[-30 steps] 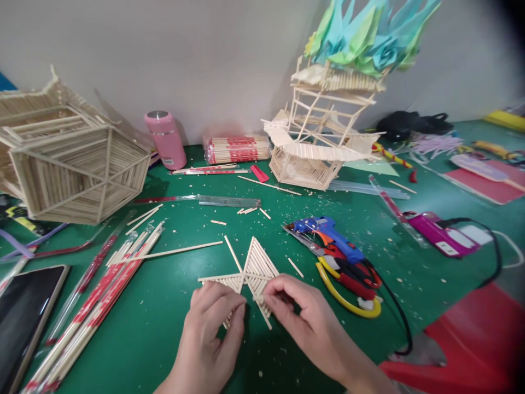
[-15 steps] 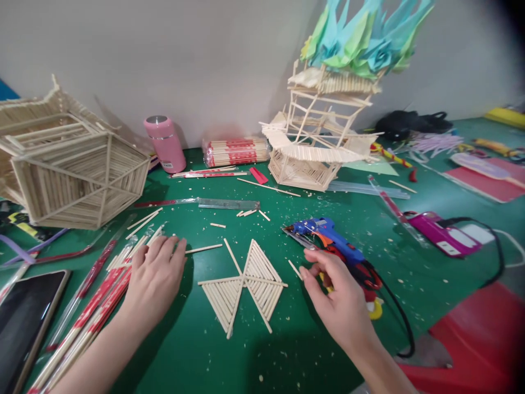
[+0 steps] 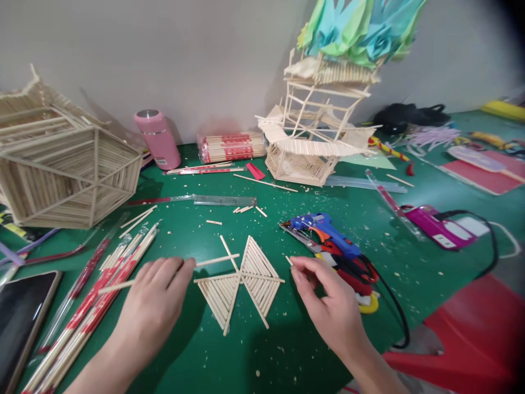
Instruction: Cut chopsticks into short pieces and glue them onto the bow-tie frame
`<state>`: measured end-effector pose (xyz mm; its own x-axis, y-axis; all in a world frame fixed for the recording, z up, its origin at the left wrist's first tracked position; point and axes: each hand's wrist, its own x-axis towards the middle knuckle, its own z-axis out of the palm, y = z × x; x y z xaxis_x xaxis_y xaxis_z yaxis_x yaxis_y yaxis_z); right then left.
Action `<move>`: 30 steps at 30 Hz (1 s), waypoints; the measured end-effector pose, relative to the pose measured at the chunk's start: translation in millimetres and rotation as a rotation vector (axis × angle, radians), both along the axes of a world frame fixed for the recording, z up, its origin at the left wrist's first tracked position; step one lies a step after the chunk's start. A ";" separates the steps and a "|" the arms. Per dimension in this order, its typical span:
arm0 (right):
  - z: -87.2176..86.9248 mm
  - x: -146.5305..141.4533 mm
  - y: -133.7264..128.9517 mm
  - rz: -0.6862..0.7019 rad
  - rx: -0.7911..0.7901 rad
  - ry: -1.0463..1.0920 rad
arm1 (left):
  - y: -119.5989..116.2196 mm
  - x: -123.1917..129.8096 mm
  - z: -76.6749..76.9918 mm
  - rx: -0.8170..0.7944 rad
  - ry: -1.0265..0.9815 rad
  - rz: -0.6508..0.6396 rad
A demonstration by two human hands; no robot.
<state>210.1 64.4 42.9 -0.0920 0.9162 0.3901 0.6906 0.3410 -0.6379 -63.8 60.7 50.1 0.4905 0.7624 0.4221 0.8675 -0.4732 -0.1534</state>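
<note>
My left hand [image 3: 158,295] is closed on a long wooden chopstick [image 3: 217,260], its tip over one spoke of a flat stick panel [image 3: 258,284]. That panel has crossing spokes and two sections filled with parallel cut sticks. At its right side, my right hand [image 3: 324,295] pinches a short cut piece of stick [image 3: 289,261] between thumb and fingers. A blue glue gun [image 3: 328,230] lies just beyond the right hand, with pliers [image 3: 301,238] beside it. Red-wrapped chopsticks [image 3: 86,317] lie under and left of my left hand.
A stick-built hexagonal model [image 3: 74,175] stands at left, and a tiered stick model [image 3: 303,153] with paper leaves at the back. Also there: a pink flask [image 3: 158,139], packed chopsticks [image 3: 232,148], a phone [image 3: 27,328], a purple power strip [image 3: 443,227] and a red chair [image 3: 459,339].
My left hand has lifted off the wrapped chopsticks and moved right and nearer, carrying a chopstick over the panel. The right hand has shifted slightly left with its short piece.
</note>
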 end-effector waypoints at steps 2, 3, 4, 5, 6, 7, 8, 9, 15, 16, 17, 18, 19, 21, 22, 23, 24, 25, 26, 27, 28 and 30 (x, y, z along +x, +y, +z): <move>1.1 -6.1 -1.8 0.075 -0.004 0.037 | -11.6 10.9 1.7 -0.048 -0.067 -0.044; 1.0 -9.3 -2.4 0.116 -0.012 0.057 | -17.0 15.7 1.4 -0.081 -0.098 -0.050; 0.6 -12.4 -3.0 0.152 -0.025 0.074 | -21.9 19.7 0.4 -0.110 -0.121 -0.051; -0.2 -15.3 -3.3 0.179 -0.044 0.085 | -26.1 22.7 -1.4 -0.132 -0.132 -0.045; -1.0 -18.0 -3.5 0.202 -0.066 0.092 | -29.4 24.8 -3.7 -0.144 -0.127 -0.037; -1.9 -20.4 -3.5 0.220 -0.088 0.097 | -31.8 26.0 -6.3 -0.150 -0.111 -0.031; -2.7 -22.6 -3.3 0.233 -0.102 0.099 | -33.2 26.5 -8.9 -0.153 -0.089 -0.029; -3.4 -24.7 -3.0 0.242 -0.110 0.097 | -33.9 26.6 -11.3 -0.153 -0.061 -0.032; -6.9 -34.3 0.7 0.274 -0.132 0.038 | -28.2 27.4 -14.5 -0.146 -0.021 -0.054; -7.6 -35.2 1.1 0.278 -0.139 0.027 | -26.9 28.0 -13.9 -0.143 -0.028 -0.054; -8.3 -35.9 1.2 0.282 -0.145 0.017 | -25.7 28.5 -13.3 -0.139 -0.034 -0.055; -9.0 -36.3 1.2 0.286 -0.153 0.009 | -24.6 29.0 -13.0 -0.138 -0.036 -0.058; -9.6 -36.5 1.1 0.291 -0.162 0.002 | -23.7 29.2 -12.9 -0.141 -0.037 -0.059; -10.6 -36.6 0.7 0.296 -0.173 -0.017 | -22.5 28.9 -13.5 -0.155 -0.031 -0.054; -11.0 -36.6 0.6 0.297 -0.175 -0.031 | -22.1 28.3 -13.9 -0.162 -0.022 -0.050; -11.4 -36.6 0.5 0.294 -0.175 -0.047 | -21.7 27.5 -14.4 -0.166 -0.008 -0.053; -11.8 -36.8 0.6 0.290 -0.171 -0.063 | -21.5 26.5 -14.8 -0.170 0.006 -0.062; -12.2 -37.0 0.7 0.286 -0.166 -0.077 | -21.3 25.5 -15.0 -0.174 0.020 -0.081; -12.6 -37.4 0.9 0.281 -0.161 -0.088 | -21.0 24.4 -15.2 -0.181 0.030 -0.094; -12.9 -37.8 1.2 0.276 -0.156 -0.097 | -20.7 23.4 -15.3 -0.187 0.033 -0.096; -13.1 -38.3 1.4 0.273 -0.155 -0.105 | -20.4 22.4 -15.5 -0.192 0.029 -0.090; -12.9 -39.5 1.6 0.266 -0.154 -0.123 | -19.6 20.2 -16.0 -0.193 0.022 -0.074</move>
